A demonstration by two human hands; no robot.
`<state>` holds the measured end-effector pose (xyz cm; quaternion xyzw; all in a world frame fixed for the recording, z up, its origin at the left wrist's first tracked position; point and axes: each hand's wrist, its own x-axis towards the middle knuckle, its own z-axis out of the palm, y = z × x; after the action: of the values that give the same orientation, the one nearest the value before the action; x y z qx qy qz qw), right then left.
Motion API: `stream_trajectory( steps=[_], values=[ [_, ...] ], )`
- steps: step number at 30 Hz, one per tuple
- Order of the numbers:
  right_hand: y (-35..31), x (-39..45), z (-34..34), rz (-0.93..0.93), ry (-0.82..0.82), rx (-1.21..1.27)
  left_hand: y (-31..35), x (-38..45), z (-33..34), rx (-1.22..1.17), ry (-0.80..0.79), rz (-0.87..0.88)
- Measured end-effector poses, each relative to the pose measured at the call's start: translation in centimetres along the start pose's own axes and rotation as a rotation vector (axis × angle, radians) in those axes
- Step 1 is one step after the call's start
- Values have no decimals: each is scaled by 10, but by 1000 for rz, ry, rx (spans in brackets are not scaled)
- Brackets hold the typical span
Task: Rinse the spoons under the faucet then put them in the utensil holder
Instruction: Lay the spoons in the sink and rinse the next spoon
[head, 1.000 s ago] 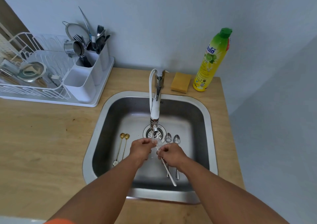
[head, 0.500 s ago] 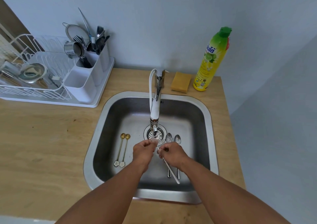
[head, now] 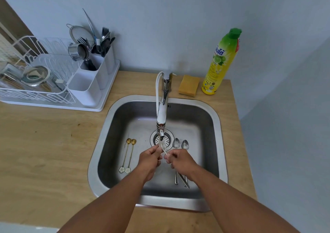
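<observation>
A: Change since a second ago?

B: Little. Both hands sit slightly lower in the sink [head: 100,143]; the white spoon [head: 163,148] remains under the faucet [head: 161,118] stream.

A: Grip?

B: Right hand [head: 180,161] pinched on the handle, left hand [head: 150,159] fingers closed round the bowl end, rubbing.

A: The rest?

B: Two gold spoons [head: 129,156] and two steel spoons [head: 180,144] lie on the sink floor. Utensil holder [head: 85,88] well apart on the bench [head: 44,152]. Likely mid-rinse, first spoon.
</observation>
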<state>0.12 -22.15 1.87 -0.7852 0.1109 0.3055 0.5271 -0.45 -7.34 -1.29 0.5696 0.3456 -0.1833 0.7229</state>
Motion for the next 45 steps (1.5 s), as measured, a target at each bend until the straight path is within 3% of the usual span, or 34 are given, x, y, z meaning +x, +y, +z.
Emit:
stream_trajectory(
  steps=[8, 17, 23, 26, 33, 45],
  values=[
    [2, -5, -8, 26, -116, 37, 2, -1, -5, -98, -91, -82],
    [-6, -4, -1, -63, -95, 39, 12, 2, 2, -265, -68, -123],
    [2, -3, 3, -86, -17, -51, 17, 0, 0, -160, 42, -180],
    [5, -4, 2, -66, 13, -71, 12, -2, 0, -156, 2, -151],
    [-3, -10, -1, 76, -88, 260, -1, -6, 4, -208, -36, -46],
    [-5, -11, 0, 33, -131, 322, 9, 0, 10, -283, -58, -95]
  ],
)
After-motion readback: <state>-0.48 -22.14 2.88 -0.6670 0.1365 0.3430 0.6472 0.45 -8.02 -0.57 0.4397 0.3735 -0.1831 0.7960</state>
